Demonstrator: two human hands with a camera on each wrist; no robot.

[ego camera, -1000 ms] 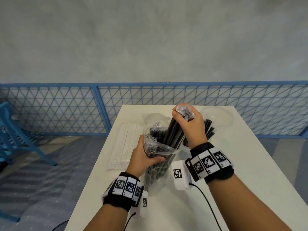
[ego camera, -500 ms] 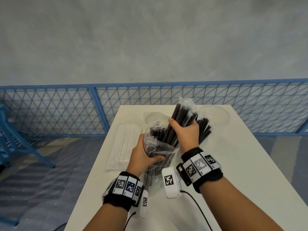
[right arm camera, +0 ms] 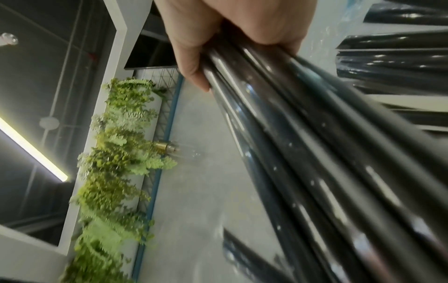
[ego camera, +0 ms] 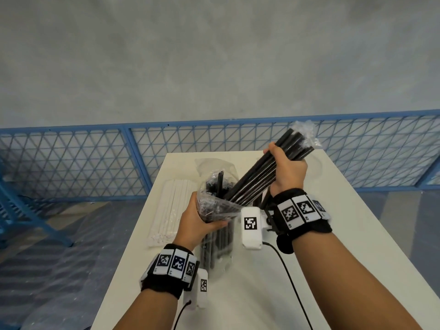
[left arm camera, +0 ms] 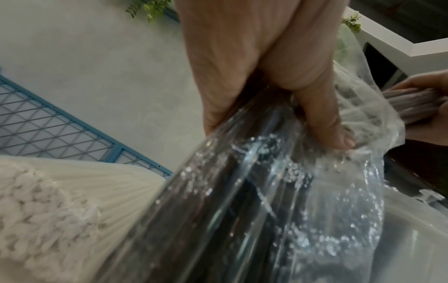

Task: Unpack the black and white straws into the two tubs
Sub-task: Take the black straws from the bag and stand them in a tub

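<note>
The left hand (ego camera: 200,222) is gripping a clear plastic bag (ego camera: 215,206) of black straws standing on the white table (ego camera: 333,234). The right hand (ego camera: 287,170) is clasping a bundle of black straws (ego camera: 257,176), slanting up and right out of the bag's mouth, film clinging to its upper end. A pack of white straws (ego camera: 170,210) is lying flat to the left. A clear tub (ego camera: 215,167) is sitting behind the bag; a second cannot be confirmed.

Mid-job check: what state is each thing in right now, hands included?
Left hand: grips the plastic bag.
Plastic bag: open-topped, black straws inside.
Right hand: grips a black straw bundle.
Black straw bundle: tilted, partly drawn out.
White straws: packed, flat on the table.
</note>
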